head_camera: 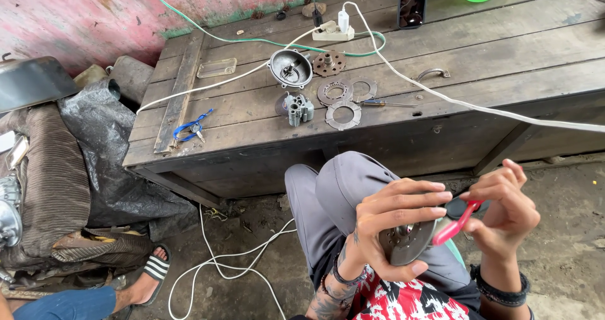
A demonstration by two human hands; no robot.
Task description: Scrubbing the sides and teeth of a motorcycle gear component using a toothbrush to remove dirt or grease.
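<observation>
Looking down from the head view, I see the left hand (394,222) wrapped around a round grey metal disc (408,241), dull and pitted with small drilled holes; the fingers curl over its upper edge and the thumb presses along its lower rim, so the disc sits clamped in the palm, face tilted toward the right. The right hand (501,209) pinches a pink-handled tool (459,222), smooth plastic and slightly curved, between thumb and fingers; its lower end touches the disc's right edge. A small dark round part (455,208) sits at the tool's upper end, just above the disc; I cannot tell what it is or whether it is joined to the tool.

The disc's lower half is covered by the left palm, and the tool's working tip is hidden behind the disc and fingers.

On the rough, weathered wooden bench (535,49) beyond the knees lie a metal bowl-shaped housing (290,68), three flat toothed rings (343,114), and a small cast metal block (297,109). A white cable (441,96) crosses the planks. At lower left another person's sandalled foot (151,276) is cut by the frame edge.
</observation>
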